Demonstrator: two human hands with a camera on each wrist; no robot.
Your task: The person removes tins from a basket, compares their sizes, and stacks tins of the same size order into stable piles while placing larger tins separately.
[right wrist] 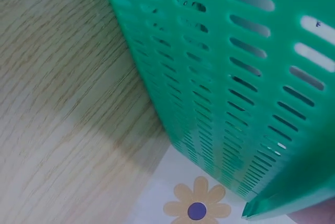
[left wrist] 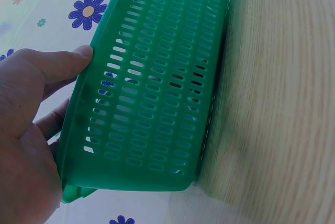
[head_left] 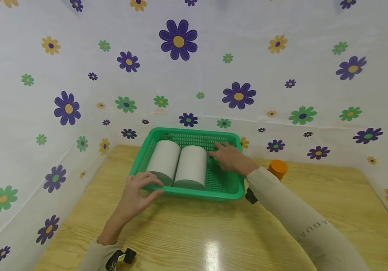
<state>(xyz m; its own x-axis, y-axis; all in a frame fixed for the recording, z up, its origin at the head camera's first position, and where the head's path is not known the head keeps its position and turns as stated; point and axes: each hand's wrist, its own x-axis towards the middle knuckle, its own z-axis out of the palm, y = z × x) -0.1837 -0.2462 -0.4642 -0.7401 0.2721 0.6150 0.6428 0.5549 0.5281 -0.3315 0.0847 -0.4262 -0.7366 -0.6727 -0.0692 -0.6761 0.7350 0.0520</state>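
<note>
A green plastic basket with slotted walls stands on the wooden table. Two white cylinders lie side by side in it: a left cylinder and a right cylinder. My left hand pinches the basket's front-left rim. In the left wrist view its thumb presses the outer edge, with the other fingers behind the rim. Over the right wall, my right hand reaches into the basket beside the right cylinder. Its fingers point toward the back wall; I cannot tell whether they hold anything.
An orange round object stands on the table, right of the basket and close by the right forearm. White cloth with printed flowers rises behind the table and along its sides.
</note>
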